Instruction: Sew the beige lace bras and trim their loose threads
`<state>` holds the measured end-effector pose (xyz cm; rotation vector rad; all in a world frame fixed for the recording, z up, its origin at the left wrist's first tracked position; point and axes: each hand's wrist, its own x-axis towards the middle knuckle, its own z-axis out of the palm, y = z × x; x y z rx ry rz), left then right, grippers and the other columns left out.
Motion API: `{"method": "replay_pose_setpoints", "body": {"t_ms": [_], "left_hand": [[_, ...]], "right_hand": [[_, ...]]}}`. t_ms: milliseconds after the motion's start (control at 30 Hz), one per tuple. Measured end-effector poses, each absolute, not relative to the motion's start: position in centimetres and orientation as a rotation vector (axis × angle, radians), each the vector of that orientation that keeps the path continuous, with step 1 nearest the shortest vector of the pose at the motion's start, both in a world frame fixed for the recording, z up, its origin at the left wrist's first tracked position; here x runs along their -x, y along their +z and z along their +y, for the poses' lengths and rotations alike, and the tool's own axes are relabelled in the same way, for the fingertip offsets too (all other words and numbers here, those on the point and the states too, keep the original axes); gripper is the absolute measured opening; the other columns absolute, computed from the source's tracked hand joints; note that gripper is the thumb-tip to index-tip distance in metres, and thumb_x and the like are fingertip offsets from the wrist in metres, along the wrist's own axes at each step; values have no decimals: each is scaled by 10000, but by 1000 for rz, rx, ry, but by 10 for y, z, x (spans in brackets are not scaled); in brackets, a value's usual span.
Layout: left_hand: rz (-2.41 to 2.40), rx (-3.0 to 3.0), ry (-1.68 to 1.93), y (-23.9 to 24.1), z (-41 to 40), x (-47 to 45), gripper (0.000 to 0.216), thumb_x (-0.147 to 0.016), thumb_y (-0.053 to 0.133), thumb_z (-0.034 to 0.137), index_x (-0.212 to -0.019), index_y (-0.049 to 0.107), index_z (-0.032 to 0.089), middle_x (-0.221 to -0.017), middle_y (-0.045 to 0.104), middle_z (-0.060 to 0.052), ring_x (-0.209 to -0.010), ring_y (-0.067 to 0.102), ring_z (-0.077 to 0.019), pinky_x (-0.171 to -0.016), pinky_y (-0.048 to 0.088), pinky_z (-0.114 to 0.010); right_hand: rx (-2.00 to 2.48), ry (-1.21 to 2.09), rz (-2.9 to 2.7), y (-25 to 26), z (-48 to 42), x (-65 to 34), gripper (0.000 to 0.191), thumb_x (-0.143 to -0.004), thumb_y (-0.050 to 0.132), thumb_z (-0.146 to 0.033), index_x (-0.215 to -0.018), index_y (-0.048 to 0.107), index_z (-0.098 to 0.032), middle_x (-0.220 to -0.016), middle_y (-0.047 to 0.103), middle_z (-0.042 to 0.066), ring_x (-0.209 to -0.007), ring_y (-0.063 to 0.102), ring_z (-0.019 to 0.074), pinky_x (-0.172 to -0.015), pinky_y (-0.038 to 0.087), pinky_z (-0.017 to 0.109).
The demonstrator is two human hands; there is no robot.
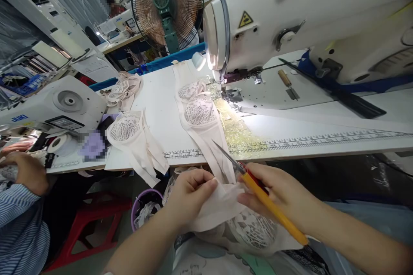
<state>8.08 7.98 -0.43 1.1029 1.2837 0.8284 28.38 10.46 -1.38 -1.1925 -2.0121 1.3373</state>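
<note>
A pale pink bra with lace cups (253, 228) lies across my lap, and its plain band (214, 206) stretches between my hands. My left hand (190, 195) pinches the band's edge between thumb and fingers. In my right hand (274, 193) is a pair of pointed snips (272, 208) with a long yellow handle and a bit of red; the tip points up and left, over the table edge. The right fingertips also meet the fabric. Just beyond, another lace bra (200, 111) runs from beside the sewing machine needle down over the table edge.
A white sewing machine (258, 21) stands at the right over the white table (156, 94). More bras (125, 129) lie at left. A screwdriver (285, 78) rests by the machine. A fan (167, 4) stands behind, a purple bin (134, 210) below. A co-worker's hand (29, 174) is far left.
</note>
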Motion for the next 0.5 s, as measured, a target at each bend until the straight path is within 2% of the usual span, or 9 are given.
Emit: {"method": "replay_pose_setpoints", "body": {"t_ms": [100,233,367,500], "left_hand": [[1256,-1346,735,3,77,-88,271,-816,568,389,-716,637,146,-664,560,-39,-620,479,-142,-582,355,-240],[1171,-1527,630,11,78,-97,265,-865,491,335,-773,644,139,-715,599,-65,-678,529,-173,-626,390,-261],[1180,-1749,472,11,82,-95,276,-900,420,312,-814,625,148,-726,593,-54,-678,523,-164,-626,389,-258],[1239,-2027,220,10,87,-75,207,-899,404,240,-908,599,174,-852,610,-61,-800,534,-192,-725,393,-291]], "right_hand": [[1150,1340,-2039,-1,108,-281,268,-741,573,-324,-624,358,-215,-606,391,-38,-535,370,110,-471,314,226],[1093,1369,-2141,2,110,-273,266,-626,544,-188,-572,285,-217,-556,309,-63,-513,284,93,-451,243,216],[1096,1371,-2098,2,112,-276,215,-613,516,-198,-568,307,-215,-544,338,-57,-500,295,94,-432,246,214],[1191,1378,-1948,11,113,-295,258,-641,520,-280,-556,284,-215,-528,331,-50,-464,282,87,-402,249,212]]}}
